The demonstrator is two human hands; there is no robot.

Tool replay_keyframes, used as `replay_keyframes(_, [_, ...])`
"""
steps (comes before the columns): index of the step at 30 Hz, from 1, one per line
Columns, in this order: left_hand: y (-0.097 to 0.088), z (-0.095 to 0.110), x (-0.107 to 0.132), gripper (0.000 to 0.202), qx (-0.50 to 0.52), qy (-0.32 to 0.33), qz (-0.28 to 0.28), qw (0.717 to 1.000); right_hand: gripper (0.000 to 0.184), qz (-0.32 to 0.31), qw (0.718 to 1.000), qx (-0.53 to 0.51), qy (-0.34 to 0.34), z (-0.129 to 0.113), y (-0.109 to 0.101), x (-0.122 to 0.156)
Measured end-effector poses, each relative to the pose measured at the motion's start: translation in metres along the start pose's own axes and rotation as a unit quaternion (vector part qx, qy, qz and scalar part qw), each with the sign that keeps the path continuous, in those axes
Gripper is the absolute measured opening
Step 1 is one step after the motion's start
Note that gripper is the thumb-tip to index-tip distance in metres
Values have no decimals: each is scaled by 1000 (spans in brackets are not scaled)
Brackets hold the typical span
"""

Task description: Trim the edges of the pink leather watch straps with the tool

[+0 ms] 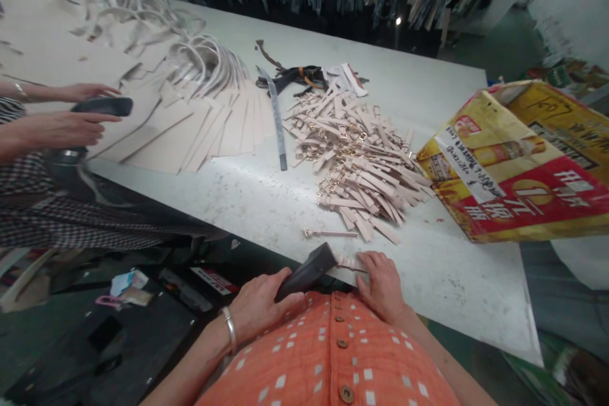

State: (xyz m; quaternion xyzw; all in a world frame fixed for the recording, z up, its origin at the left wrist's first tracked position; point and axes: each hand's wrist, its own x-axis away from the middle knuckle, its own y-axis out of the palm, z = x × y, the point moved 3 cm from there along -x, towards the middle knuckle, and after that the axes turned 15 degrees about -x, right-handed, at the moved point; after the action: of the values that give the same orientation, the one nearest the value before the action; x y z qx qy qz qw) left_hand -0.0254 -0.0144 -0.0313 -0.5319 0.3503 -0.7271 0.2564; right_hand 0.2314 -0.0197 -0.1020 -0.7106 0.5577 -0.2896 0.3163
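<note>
My left hand, with a silver bangle on the wrist, is closed around the handle of a dark hand tool whose head rests at the table's near edge. My right hand lies on the table edge with its fingers pressed down on a small pale pink strap right at the tool's head. A single strap with a gold buckle lies just beyond. Further out sits a big heap of pale pink straps with gold buckles.
A white table carries stacked beige leather panels, a grey ruler-like strip and dark scraps. A yellow-red cardboard box lies at the right. On the left, another person's hands hold a dark tool.
</note>
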Motion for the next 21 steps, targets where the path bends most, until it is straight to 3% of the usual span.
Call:
replay_keyframes(2, [0, 1, -2, 47, -21, 0, -9, 1000, 40, 7, 1000, -22, -21, -2, 4, -2])
replay_keyframes(10, [-8, 3, -14, 54, -111, 30, -19, 993, 19, 42, 975, -192, -99, 11, 24, -13])
replay_keyframes(15, [-16, 11, -24, 52, -157, 50, -15, 986, 17, 45, 970, -218, -100, 11, 25, -15])
replay_keyframes(21, [-20, 11, -29, 54, -141, 70, -28, 987, 15, 55, 969, -221, -91, 11, 27, -17])
